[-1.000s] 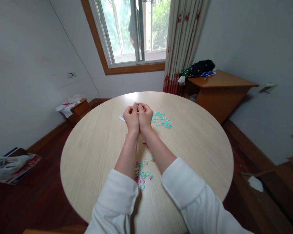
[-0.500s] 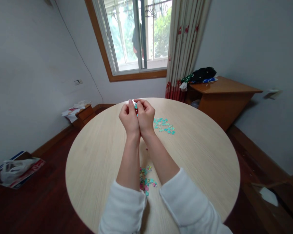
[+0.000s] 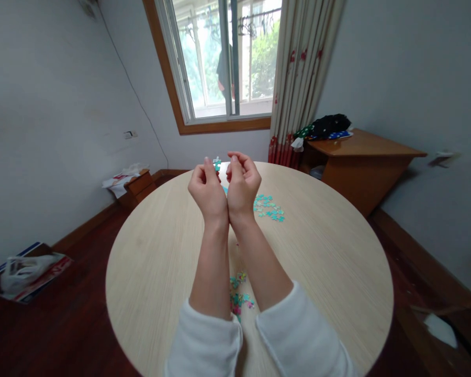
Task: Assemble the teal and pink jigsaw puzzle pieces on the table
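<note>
Over the far half of the table, my left hand [image 3: 209, 191] and my right hand [image 3: 244, 191] are raised, wrists pressed together. A few joined teal jigsaw puzzle pieces [image 3: 217, 165] stick up from the closed thumb and fingers of my left hand. My right hand is curled closed just to the right, its fingertips apart from those pieces; whatever it may hold is hidden. Loose teal jigsaw pieces [image 3: 273, 212] lie on the table to the right of my right wrist. Between my forearms is a second pile of teal, pink and yellow pieces [image 3: 239, 298], partly covered by my left sleeve.
The round light wood table [image 3: 329, 262] fills the middle. A brown desk [image 3: 369, 146] bearing dark cloths [image 3: 329, 125] stands at the back right, beside a curtain [image 3: 298, 73] and window. On the floor at the left lies a plastic bag [image 3: 25, 272].
My hands have parted at the fingertips, the right one shifting right. The teal jigsaw pieces in my left hand now show more clearly. The view has tilted slightly.
</note>
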Action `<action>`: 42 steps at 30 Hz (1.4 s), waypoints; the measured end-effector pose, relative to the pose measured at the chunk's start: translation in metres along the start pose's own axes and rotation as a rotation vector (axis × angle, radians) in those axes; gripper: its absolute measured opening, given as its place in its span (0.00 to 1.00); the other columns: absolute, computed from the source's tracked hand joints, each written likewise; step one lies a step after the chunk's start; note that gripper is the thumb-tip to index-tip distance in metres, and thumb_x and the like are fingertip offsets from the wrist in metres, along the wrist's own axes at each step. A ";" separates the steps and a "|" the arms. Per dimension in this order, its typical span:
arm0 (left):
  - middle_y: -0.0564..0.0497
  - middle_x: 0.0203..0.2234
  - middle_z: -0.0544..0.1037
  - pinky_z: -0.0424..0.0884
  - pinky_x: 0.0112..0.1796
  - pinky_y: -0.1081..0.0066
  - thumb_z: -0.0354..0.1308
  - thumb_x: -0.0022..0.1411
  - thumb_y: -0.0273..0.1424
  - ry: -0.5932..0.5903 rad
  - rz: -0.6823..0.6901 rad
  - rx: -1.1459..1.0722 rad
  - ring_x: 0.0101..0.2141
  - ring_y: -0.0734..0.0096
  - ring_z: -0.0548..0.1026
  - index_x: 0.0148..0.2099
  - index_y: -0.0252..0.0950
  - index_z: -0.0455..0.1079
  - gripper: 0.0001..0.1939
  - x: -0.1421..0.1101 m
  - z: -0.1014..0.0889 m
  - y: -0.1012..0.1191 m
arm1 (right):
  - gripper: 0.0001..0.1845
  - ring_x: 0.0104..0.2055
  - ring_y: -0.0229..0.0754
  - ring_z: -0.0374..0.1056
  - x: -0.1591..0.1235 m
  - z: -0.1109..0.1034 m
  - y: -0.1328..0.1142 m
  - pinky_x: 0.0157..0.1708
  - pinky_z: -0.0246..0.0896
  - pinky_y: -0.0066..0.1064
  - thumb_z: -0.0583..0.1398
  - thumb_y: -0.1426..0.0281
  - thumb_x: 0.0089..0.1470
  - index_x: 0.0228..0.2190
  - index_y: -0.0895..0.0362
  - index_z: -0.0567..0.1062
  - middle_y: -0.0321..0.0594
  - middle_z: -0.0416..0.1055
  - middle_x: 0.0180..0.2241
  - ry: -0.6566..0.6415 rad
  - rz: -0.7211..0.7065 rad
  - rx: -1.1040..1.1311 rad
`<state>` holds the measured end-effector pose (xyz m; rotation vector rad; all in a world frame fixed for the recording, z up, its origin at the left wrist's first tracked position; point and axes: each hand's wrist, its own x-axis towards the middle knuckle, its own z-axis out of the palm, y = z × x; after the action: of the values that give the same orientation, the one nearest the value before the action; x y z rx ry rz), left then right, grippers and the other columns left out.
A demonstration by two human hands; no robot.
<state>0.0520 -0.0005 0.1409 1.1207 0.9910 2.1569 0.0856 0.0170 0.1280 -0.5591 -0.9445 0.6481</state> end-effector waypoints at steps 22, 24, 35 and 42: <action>0.57 0.16 0.60 0.59 0.25 0.76 0.55 0.57 0.51 0.036 0.042 0.024 0.22 0.78 0.63 0.21 0.36 0.55 0.26 0.002 -0.002 -0.001 | 0.14 0.28 0.33 0.65 -0.005 0.004 0.000 0.30 0.63 0.25 0.56 0.57 0.55 0.33 0.55 0.73 0.33 0.68 0.25 -0.055 0.039 0.007; 0.56 0.17 0.61 0.59 0.26 0.76 0.55 0.56 0.51 0.025 0.037 0.021 0.23 0.78 0.63 0.21 0.36 0.56 0.26 0.001 -0.002 -0.001 | 0.15 0.29 0.33 0.66 -0.005 0.005 0.000 0.31 0.64 0.26 0.58 0.56 0.53 0.31 0.55 0.73 0.33 0.69 0.25 -0.085 0.042 0.007; 0.57 0.16 0.61 0.60 0.25 0.76 0.57 0.57 0.49 0.023 0.040 0.012 0.23 0.77 0.65 0.20 0.36 0.56 0.25 0.002 -0.003 -0.003 | 0.14 0.30 0.35 0.67 -0.005 0.004 0.001 0.34 0.67 0.30 0.60 0.58 0.51 0.27 0.56 0.72 0.34 0.72 0.26 -0.102 0.075 0.002; 0.57 0.16 0.62 0.60 0.25 0.76 0.56 0.57 0.49 0.021 -0.038 -0.035 0.23 0.77 0.65 0.21 0.36 0.56 0.25 0.002 -0.002 -0.005 | 0.14 0.30 0.35 0.67 -0.005 0.004 0.004 0.33 0.66 0.29 0.60 0.58 0.51 0.27 0.56 0.72 0.34 0.72 0.26 -0.088 0.080 0.007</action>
<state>0.0494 0.0030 0.1368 1.0570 0.9718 2.1519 0.0790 0.0172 0.1241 -0.5679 -1.0052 0.7528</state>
